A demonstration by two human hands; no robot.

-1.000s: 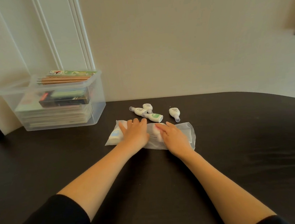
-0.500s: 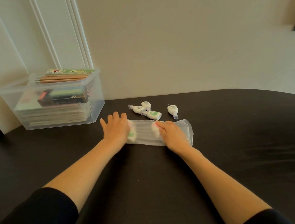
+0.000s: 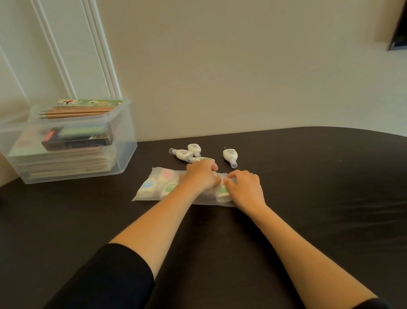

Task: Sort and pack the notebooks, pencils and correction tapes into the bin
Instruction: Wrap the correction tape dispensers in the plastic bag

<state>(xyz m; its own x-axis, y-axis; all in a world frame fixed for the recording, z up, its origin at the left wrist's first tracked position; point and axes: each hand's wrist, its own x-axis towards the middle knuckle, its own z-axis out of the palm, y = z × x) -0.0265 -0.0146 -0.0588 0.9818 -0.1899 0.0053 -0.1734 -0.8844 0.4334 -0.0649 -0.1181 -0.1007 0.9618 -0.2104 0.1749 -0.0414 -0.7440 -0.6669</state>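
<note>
Where the hands meet, pouch: frosted clear plastic pouch (image 3: 144,197) of pastel-labelled correction tapes (image 3: 148,184), flat at frame centre.
Left grip (image 3: 200,176): curled fingers holding the pouch's far edge.
Right grip (image 3: 245,187): fingertips pinching the pouch.
Loose: white bottle-shaped correction tapes (image 3: 230,155), just beyond.
Bin: clear plastic bin (image 3: 124,148), upper left, holding stacked notebooks (image 3: 64,163) and wooden pencils (image 3: 79,111).
Surface (image 3: 322,193): dark.

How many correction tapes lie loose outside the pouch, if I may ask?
4: two tapes beyond the left hand, a green-labelled tape at its fingertips, one tape farther right. Hands may hide more.
</note>
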